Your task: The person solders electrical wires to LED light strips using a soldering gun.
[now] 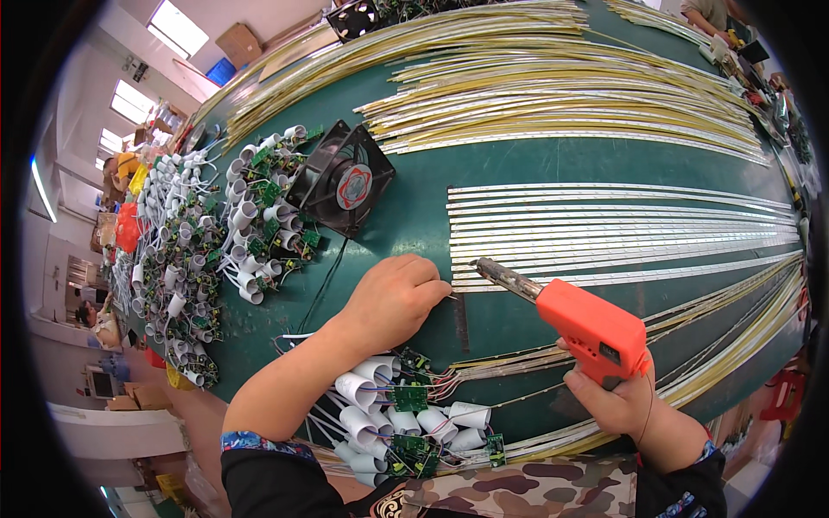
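Observation:
My right hand (609, 401) grips a red soldering gun (591, 324) by its handle. Its metal barrel points up and left, the dark tip over the left ends of a row of thin white LED strips (553, 235). Just left of those ends is my left hand (397, 293), fingers closed in a pinch. A tiny thin end pokes out at the fingertips, too small to name. By my left forearm lies a cluster of white plastic lamp caps (436, 423) with green circuit boards (408, 398) and wires, next to yellowish strips (518, 361).
A black fan (345, 177) stands on the green table (397, 203), among heaps of wired caps and boards (177, 259) to the left. Long bundles of yellow-white strips (553, 86) cover the far side. Other people (708, 15) are at the far right and left.

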Action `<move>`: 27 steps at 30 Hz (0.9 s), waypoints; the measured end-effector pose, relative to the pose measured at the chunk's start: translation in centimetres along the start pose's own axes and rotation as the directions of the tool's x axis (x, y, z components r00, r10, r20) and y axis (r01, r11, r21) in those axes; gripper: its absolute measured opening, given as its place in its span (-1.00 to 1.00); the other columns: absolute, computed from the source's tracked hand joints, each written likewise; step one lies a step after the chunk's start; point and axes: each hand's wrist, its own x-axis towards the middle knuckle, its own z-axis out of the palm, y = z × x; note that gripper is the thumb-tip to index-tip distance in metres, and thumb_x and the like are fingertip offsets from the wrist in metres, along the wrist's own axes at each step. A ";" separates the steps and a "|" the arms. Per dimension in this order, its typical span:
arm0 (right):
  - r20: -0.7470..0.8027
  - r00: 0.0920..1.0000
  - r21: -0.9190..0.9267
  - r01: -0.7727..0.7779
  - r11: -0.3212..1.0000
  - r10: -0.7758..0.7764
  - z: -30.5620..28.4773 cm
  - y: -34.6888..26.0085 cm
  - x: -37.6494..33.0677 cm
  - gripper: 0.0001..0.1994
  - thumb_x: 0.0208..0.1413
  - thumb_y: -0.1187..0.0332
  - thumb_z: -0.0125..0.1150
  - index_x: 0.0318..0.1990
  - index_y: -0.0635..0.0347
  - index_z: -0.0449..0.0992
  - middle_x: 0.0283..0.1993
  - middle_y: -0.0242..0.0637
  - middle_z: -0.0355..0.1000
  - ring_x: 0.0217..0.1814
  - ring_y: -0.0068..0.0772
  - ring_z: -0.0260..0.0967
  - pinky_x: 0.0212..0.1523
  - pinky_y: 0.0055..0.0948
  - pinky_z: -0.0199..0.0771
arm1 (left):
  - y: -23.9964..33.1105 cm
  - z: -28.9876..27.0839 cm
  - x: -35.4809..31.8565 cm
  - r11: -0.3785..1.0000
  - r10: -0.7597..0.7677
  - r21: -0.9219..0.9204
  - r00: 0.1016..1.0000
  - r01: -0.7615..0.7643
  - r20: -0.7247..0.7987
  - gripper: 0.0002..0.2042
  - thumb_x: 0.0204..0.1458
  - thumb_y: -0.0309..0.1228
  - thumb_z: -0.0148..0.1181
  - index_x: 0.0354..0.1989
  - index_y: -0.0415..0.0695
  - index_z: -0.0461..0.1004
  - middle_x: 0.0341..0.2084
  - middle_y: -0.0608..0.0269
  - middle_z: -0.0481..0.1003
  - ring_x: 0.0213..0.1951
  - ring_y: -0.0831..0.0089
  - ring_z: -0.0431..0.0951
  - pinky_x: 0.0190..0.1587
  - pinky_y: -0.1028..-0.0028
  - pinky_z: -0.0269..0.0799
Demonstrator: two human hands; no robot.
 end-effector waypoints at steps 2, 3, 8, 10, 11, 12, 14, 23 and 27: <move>0.009 1.000 -0.015 0.006 1.000 -0.006 -0.1 -0.1 0.0 -0.64 -0.03 0.42 0.35 -0.03 0.22 0.50 -0.38 -0.31 0.46 -0.44 -0.30 0.42 -0.35 -0.37 0.42 | 0.0 -0.1 -0.1 1.000 0.002 -0.001 1.000 -0.002 -0.002 -0.84 -0.14 -0.59 0.27 -0.34 -0.13 0.55 -0.40 0.23 0.49 -0.31 0.19 0.53 -0.29 0.26 0.46; 0.019 1.000 -0.030 0.010 1.000 -0.009 -0.1 -0.1 0.1 -0.64 -0.03 0.41 0.35 -0.03 0.21 0.50 -0.39 -0.30 0.46 -0.44 -0.28 0.42 -0.34 -0.36 0.43 | 0.0 -0.1 -0.1 1.000 0.000 -0.001 1.000 0.001 0.004 -0.84 -0.13 -0.59 0.27 -0.33 -0.13 0.55 -0.40 0.23 0.49 -0.31 0.19 0.53 -0.29 0.26 0.46; 0.043 0.999 -0.040 -0.013 0.999 0.015 -0.4 -0.4 0.3 -0.64 -0.03 0.40 0.34 -0.03 0.20 0.50 -0.38 -0.29 0.46 -0.41 -0.25 0.43 -0.32 -0.34 0.43 | -0.1 -0.2 0.0 1.000 -0.009 -0.003 1.000 0.009 0.019 -0.84 -0.13 -0.59 0.27 -0.33 -0.12 0.55 -0.39 0.23 0.49 -0.31 0.18 0.53 -0.30 0.25 0.45; 0.052 0.999 -0.058 -0.012 0.998 0.015 -0.4 -0.4 0.2 -0.64 -0.03 0.40 0.35 -0.03 0.20 0.50 -0.38 -0.29 0.46 -0.40 -0.26 0.43 -0.32 -0.34 0.43 | 0.0 -0.1 0.0 1.000 -0.005 -0.008 1.000 0.005 0.013 -0.84 -0.12 -0.59 0.27 -0.33 -0.12 0.55 -0.39 0.23 0.50 -0.31 0.18 0.53 -0.30 0.25 0.45; 0.044 0.999 -0.047 -0.019 0.999 0.021 -0.4 -0.3 0.1 -0.64 -0.02 0.39 0.35 -0.03 0.20 0.50 -0.37 -0.29 0.46 -0.40 -0.26 0.43 -0.32 -0.34 0.43 | 0.0 -0.1 0.1 1.000 -0.003 -0.007 1.000 0.003 0.013 -0.84 -0.12 -0.59 0.27 -0.33 -0.12 0.55 -0.39 0.23 0.50 -0.31 0.18 0.53 -0.30 0.25 0.45; 0.037 0.999 -0.035 -0.026 0.999 0.028 -0.3 -0.3 0.1 -0.64 -0.02 0.39 0.35 -0.03 0.19 0.50 -0.37 -0.29 0.46 -0.40 -0.26 0.43 -0.31 -0.34 0.44 | 0.0 -0.1 0.1 1.000 -0.003 -0.009 1.000 0.004 0.013 -0.84 -0.13 -0.59 0.28 -0.33 -0.12 0.55 -0.39 0.23 0.50 -0.31 0.18 0.53 -0.30 0.25 0.45; 0.036 0.999 -0.039 -0.019 0.999 0.021 -0.3 -0.5 0.1 -0.64 -0.02 0.39 0.35 -0.02 0.19 0.50 -0.36 -0.29 0.46 -0.39 -0.26 0.43 -0.31 -0.34 0.44 | 0.0 -0.1 0.1 1.000 -0.003 -0.011 1.000 0.003 0.013 -0.84 -0.13 -0.58 0.29 -0.33 -0.12 0.55 -0.39 0.23 0.50 -0.31 0.19 0.53 -0.30 0.25 0.45; 0.050 0.999 -0.079 -0.010 0.997 0.014 -0.4 -0.5 0.2 -0.63 -0.03 0.38 0.37 -0.03 0.18 0.50 -0.35 -0.29 0.47 -0.38 -0.26 0.44 -0.30 -0.34 0.44 | 0.0 -0.1 0.0 0.999 0.015 -0.028 0.999 -0.016 -0.040 -0.81 -0.16 -0.57 0.31 -0.31 -0.12 0.59 -0.41 0.24 0.49 -0.33 0.20 0.53 -0.30 0.26 0.44; 0.083 0.995 -0.078 -0.045 0.996 0.052 -0.3 -0.4 0.3 -0.63 -0.03 0.40 0.37 -0.02 0.18 0.50 -0.35 -0.29 0.47 -0.40 -0.29 0.44 -0.31 -0.38 0.43 | -0.1 0.2 -0.2 0.998 0.061 -0.002 0.996 -0.062 -0.070 -0.82 -0.15 -0.57 0.30 -0.32 -0.11 0.59 -0.41 0.26 0.48 -0.34 0.22 0.51 -0.27 0.26 0.42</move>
